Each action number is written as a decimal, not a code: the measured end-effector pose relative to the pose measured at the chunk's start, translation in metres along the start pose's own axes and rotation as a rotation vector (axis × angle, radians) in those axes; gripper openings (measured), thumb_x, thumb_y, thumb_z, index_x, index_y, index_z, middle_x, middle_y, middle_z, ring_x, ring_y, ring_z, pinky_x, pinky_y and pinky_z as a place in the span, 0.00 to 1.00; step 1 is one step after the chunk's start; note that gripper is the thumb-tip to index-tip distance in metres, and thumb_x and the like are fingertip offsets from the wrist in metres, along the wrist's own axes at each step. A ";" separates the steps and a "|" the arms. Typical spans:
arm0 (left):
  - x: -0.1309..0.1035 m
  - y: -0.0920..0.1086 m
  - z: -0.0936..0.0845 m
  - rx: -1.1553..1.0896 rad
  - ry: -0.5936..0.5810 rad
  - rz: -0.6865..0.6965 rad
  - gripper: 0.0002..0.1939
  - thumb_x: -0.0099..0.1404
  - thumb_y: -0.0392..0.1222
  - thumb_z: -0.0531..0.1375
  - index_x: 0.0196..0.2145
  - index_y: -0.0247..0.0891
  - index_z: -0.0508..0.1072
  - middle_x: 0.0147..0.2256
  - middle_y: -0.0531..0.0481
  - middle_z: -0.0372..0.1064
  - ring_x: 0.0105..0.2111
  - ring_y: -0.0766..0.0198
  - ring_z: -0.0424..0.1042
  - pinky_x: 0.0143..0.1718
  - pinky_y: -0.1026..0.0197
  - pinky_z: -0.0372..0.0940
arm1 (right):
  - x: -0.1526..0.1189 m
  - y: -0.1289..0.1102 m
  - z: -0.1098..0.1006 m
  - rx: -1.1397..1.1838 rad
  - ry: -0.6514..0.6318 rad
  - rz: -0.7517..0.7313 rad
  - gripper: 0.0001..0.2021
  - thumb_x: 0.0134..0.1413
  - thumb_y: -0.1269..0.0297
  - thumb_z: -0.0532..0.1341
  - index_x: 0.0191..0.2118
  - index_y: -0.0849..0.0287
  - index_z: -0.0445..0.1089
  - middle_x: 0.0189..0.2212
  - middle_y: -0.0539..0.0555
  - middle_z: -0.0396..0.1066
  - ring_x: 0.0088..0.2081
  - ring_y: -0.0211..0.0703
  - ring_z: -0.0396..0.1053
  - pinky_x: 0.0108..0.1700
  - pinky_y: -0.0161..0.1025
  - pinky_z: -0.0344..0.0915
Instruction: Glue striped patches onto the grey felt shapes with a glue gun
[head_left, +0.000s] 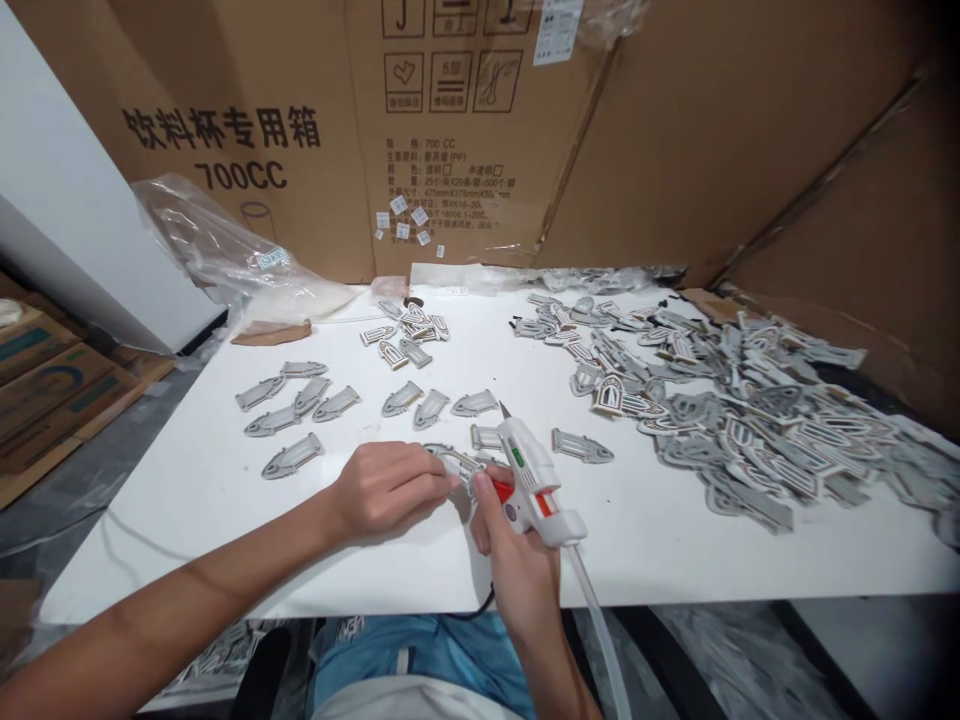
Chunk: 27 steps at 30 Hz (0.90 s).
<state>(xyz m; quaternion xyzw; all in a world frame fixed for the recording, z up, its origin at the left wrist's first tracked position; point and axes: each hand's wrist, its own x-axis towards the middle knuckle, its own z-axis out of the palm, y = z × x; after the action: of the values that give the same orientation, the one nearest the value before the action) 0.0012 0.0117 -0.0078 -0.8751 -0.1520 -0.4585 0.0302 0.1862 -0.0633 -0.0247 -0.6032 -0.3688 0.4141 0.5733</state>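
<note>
My right hand (517, 560) is wrapped around a white hot glue gun (534, 465) with a red trigger. Its nozzle points up and away from me, and a translucent glue stick (596, 610) trails from the back. My left hand (394, 488) is closed, fingertips pinching a grey arch-shaped flat piece (454, 460) just left of the gun. The thumb of my right hand comes close to that piece; whether it touches cannot be told. Just beyond lie similar pieces, one (476, 403) near the nozzle and another (581, 446) to the gun's right.
A large heap of grey pieces (750, 410) covers the white table's (360, 585) right side. Several more pieces (292, 455) lie spread at left, with a small pile (412, 330) farther back. Cardboard boxes (450, 130) wall the rear, and a clear plastic bag (232, 250) sits back left.
</note>
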 end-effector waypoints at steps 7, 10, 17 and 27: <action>-0.001 0.006 0.006 -0.003 0.063 -0.046 0.09 0.69 0.30 0.71 0.41 0.36 0.74 0.35 0.46 0.81 0.29 0.64 0.74 0.29 0.59 0.62 | 0.000 -0.005 -0.002 0.030 -0.061 0.059 0.27 0.62 0.37 0.71 0.51 0.57 0.75 0.20 0.42 0.60 0.23 0.39 0.57 0.29 0.39 0.53; 0.002 0.007 0.006 0.007 0.111 -0.061 0.10 0.69 0.29 0.71 0.38 0.37 0.73 0.33 0.47 0.81 0.27 0.65 0.74 0.29 0.60 0.63 | -0.002 -0.008 -0.001 0.033 -0.057 0.060 0.28 0.60 0.36 0.71 0.50 0.57 0.76 0.19 0.42 0.60 0.23 0.40 0.57 0.29 0.40 0.54; 0.000 0.012 0.009 0.046 0.106 -0.075 0.08 0.69 0.31 0.72 0.41 0.35 0.77 0.36 0.46 0.84 0.29 0.64 0.77 0.30 0.60 0.66 | -0.002 -0.008 -0.001 0.088 -0.097 0.080 0.29 0.62 0.38 0.72 0.52 0.59 0.74 0.21 0.42 0.60 0.24 0.37 0.56 0.28 0.38 0.52; 0.005 0.012 0.002 0.104 0.057 -0.033 0.09 0.73 0.33 0.69 0.50 0.32 0.80 0.36 0.45 0.84 0.28 0.64 0.77 0.28 0.60 0.64 | 0.000 -0.005 -0.001 0.183 -0.142 0.057 0.25 0.64 0.42 0.73 0.52 0.58 0.72 0.19 0.40 0.57 0.22 0.36 0.53 0.27 0.37 0.53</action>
<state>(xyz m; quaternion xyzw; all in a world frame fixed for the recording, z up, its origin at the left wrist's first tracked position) 0.0091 0.0022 -0.0040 -0.8563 -0.1894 -0.4750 0.0725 0.1868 -0.0634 -0.0195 -0.5275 -0.3520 0.5039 0.5865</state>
